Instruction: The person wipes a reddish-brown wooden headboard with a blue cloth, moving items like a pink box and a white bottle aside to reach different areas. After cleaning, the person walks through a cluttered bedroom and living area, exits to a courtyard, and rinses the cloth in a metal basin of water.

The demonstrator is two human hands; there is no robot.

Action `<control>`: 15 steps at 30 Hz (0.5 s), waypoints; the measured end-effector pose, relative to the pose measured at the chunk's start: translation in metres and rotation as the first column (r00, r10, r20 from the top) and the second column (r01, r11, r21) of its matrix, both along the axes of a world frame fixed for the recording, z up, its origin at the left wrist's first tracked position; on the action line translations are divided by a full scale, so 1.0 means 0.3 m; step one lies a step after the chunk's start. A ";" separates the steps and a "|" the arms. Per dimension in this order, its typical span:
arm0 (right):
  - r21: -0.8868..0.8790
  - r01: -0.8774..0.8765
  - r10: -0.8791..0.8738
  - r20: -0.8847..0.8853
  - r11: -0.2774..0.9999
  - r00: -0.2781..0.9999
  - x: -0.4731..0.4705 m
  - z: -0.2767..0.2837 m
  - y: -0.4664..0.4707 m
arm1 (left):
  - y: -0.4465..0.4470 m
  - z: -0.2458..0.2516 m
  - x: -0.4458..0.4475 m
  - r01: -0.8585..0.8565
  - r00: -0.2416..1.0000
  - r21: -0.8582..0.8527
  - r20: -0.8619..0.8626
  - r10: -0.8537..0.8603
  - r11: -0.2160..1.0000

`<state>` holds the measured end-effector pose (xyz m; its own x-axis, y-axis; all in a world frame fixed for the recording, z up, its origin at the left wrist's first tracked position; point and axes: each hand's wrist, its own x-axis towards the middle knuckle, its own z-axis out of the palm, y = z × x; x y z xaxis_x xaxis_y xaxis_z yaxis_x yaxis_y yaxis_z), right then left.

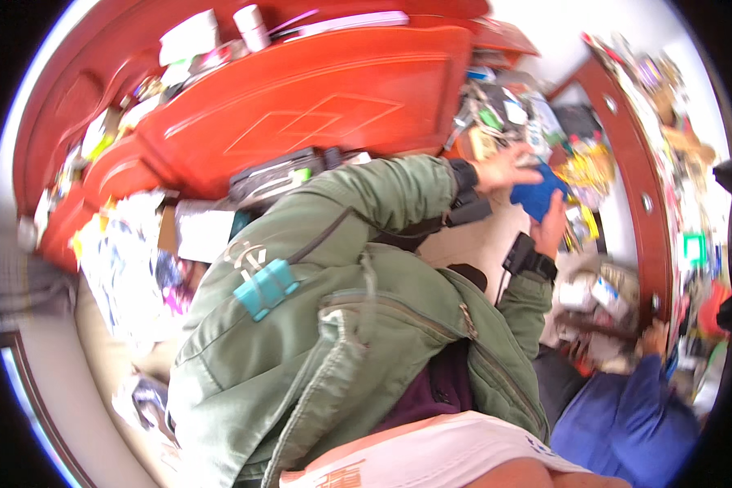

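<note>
A blue piece of what looks like cloth [538, 190] lies between my two hands, blurred. My left hand [509, 171] reaches in from the upper left with its fingers spread and their tips at the blue piece's edge; whether they grip it is unclear. From below, my right hand [550, 226] holds the piece's lower right edge. Black straps are on both wrists, and a dark device [517, 253] sits at the right one. Just above my left hand is a heap of mixed small items [494, 116]. A yellow bundle [588, 171] lies to the right of the blue piece.
A red wooden headboard [317, 104] spans the top, with items along its ledge. On the right stands a dark red wooden frame [640, 183] beside crowded goods. Another person in a blue jacket [628, 421] is at lower right, a hand on the frame. Bags [122, 262] lie at left.
</note>
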<state>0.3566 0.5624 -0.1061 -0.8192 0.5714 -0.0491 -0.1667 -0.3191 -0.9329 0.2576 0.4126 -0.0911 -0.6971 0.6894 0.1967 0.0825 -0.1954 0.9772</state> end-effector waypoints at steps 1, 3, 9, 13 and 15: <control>0.017 0.015 -0.015 0.020 1.000 1.000 -0.009 0.002 -0.020 | -0.023 -0.002 0.028 0.110 0.969 0.132 0.205 -0.136 0.985; 0.052 -0.037 0.036 0.027 0.998 0.999 -0.033 0.009 -0.067 | -0.097 0.010 0.035 0.240 0.910 0.020 0.344 -0.232 0.971; -0.256 -0.191 0.197 -0.003 0.948 0.980 -0.089 0.008 -0.215 | -0.264 0.030 0.049 0.233 0.840 0.130 0.473 -0.267 0.964; -0.321 -0.423 0.419 -0.085 0.847 0.904 -0.125 -0.037 -0.310 | -0.330 -0.010 0.029 0.176 0.806 0.229 0.524 -0.274 0.957; -0.344 -0.495 0.493 -0.102 0.798 0.864 -0.150 -0.056 -0.370 | -0.365 -0.031 0.014 0.141 0.831 0.255 0.495 -0.254 0.957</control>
<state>0.3117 0.4514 -0.1230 -0.9866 0.0350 -0.1591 0.0965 -0.6611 -0.7441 0.2619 0.3029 -0.1003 -0.5883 0.8086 -0.0056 -0.4848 -0.3471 0.8028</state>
